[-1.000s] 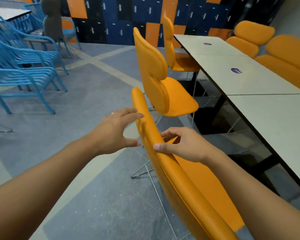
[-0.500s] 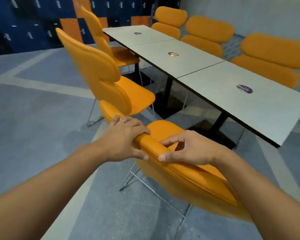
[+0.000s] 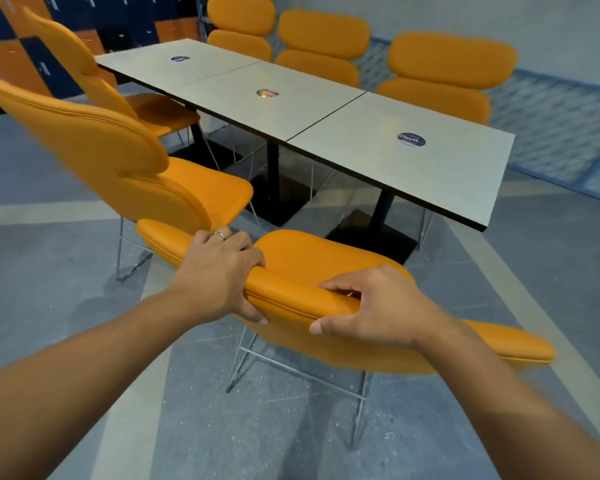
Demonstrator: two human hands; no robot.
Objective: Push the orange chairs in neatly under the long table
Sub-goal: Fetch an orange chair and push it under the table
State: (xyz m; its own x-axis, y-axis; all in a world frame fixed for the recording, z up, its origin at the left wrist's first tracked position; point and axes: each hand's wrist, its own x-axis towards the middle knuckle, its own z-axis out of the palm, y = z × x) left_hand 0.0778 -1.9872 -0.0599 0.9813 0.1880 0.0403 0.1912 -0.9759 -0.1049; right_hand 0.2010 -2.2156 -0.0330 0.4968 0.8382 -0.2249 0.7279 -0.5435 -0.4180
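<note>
Table (image 3: 326,109) runs long, three tops butted; far-side chairs (image 3: 440,77) sit tucked against it. Near side: two chairs (image 3: 94,140) stand pulled out, angled off the edge. Nearest chair (image 3: 302,258) is apart from the table, seat facing it. Left hand (image 3: 219,275) and right hand (image 3: 374,306) both clamp its backrest top, spread apart, probably to steer it in square. Ring (image 3: 219,234) on left.

Bare forearms, no sleeves; thin ring (image 3: 219,234) on left hand (image 3: 219,271) finger.
</note>
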